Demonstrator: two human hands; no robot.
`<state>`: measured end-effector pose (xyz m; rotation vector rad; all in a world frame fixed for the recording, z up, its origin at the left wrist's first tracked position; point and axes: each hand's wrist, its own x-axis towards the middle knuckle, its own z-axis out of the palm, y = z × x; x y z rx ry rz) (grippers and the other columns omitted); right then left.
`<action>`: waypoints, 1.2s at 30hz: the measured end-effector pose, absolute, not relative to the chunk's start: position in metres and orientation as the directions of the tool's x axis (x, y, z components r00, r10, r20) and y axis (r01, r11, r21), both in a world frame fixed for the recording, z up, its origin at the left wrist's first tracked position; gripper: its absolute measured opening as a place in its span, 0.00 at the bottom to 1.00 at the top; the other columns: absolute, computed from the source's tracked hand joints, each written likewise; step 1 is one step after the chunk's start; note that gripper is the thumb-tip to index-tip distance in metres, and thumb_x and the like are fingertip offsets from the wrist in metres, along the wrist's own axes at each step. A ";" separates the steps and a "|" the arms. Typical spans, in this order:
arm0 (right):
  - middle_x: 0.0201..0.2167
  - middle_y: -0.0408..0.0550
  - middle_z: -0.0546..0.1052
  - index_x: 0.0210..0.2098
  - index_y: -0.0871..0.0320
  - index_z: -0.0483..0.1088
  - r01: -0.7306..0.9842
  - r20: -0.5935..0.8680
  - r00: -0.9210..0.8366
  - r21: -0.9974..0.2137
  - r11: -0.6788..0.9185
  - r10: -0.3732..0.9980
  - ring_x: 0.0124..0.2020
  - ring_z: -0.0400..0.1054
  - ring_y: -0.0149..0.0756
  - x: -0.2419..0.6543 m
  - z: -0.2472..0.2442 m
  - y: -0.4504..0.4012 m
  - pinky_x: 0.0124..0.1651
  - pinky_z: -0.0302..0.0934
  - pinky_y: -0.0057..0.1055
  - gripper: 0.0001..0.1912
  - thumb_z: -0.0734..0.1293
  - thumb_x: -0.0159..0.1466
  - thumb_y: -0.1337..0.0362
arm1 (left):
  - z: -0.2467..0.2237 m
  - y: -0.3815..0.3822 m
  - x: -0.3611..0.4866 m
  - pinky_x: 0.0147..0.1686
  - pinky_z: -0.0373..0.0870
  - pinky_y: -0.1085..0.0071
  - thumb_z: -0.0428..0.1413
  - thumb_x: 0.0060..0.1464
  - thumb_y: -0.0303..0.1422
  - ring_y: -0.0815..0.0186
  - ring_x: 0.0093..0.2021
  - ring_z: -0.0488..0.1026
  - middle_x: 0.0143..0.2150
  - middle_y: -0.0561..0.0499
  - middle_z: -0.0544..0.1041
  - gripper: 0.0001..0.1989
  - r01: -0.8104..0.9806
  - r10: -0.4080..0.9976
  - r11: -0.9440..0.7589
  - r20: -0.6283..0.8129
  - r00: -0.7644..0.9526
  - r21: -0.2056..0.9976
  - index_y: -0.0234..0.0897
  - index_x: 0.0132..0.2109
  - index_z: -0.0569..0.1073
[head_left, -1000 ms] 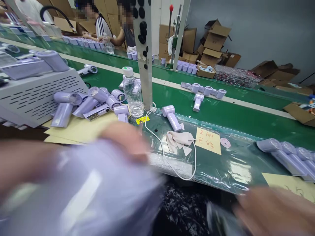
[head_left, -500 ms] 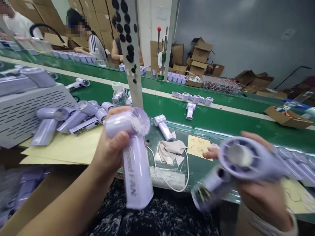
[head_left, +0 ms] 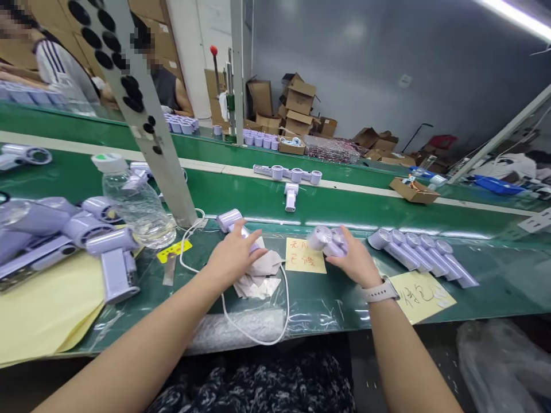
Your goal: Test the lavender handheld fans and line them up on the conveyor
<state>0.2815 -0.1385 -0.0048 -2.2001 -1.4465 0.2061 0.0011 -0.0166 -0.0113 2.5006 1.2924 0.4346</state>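
My left hand [head_left: 232, 252], fingers spread, reaches over a lilac handheld fan [head_left: 229, 218]; part of that fan is hidden behind the fingers, and I cannot tell if they touch it. Just below lie a crumpled pale cloth [head_left: 266, 263] and a loop of white cable [head_left: 287, 304]. My right hand [head_left: 355, 259], with a watch on its wrist, has thumb and fingers around a lilac handheld fan [head_left: 336, 244]. Against it sits another rounded fan head [head_left: 319, 237], slightly blurred. Both are beside a yellow note [head_left: 303, 256] with red handwriting.
On the right, several fans [head_left: 413, 252] lie in a slanted row above another yellow note [head_left: 424, 295]. A water bottle [head_left: 135, 201] and a slanted metal post [head_left: 159, 155] stand left, near piled fans [head_left: 43, 229]. Co-workers sit across the green belt [head_left: 241, 198].
The fan held in my left hand has left it, and that hand is now spread over the bench. My right hand has moved forward to the yellow note. The view has swung right.
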 end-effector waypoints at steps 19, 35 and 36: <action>0.68 0.56 0.66 0.63 0.54 0.70 0.941 0.166 0.306 -0.204 -0.271 0.938 0.66 0.63 0.53 0.230 -0.036 0.036 0.65 0.61 0.54 0.24 0.71 0.69 0.55 | -0.029 -0.061 -0.075 0.37 0.74 0.70 0.75 0.34 0.33 0.65 0.36 0.76 0.41 0.53 0.75 0.49 -0.340 0.945 0.239 -0.137 0.297 0.910 0.45 0.64 0.64; 0.55 0.52 0.78 0.55 0.48 0.79 0.771 0.148 -0.297 -0.547 0.328 0.943 0.53 0.73 0.47 0.129 0.038 -0.085 0.57 0.67 0.47 0.22 0.64 0.66 0.71 | -0.035 -0.053 -0.055 0.52 0.80 0.62 0.66 0.42 0.63 0.53 0.52 0.82 0.49 0.41 0.84 0.36 -0.688 0.924 0.373 -0.183 0.336 0.623 0.35 0.46 0.80; 0.54 0.52 0.79 0.59 0.48 0.76 0.730 0.144 -0.329 -0.589 0.348 0.933 0.53 0.74 0.47 0.126 0.034 -0.099 0.55 0.68 0.46 0.23 0.64 0.66 0.70 | -0.033 -0.053 -0.054 0.50 0.81 0.61 0.65 0.41 0.64 0.52 0.50 0.83 0.47 0.42 0.85 0.37 -0.687 0.926 0.370 -0.192 0.323 0.625 0.36 0.45 0.80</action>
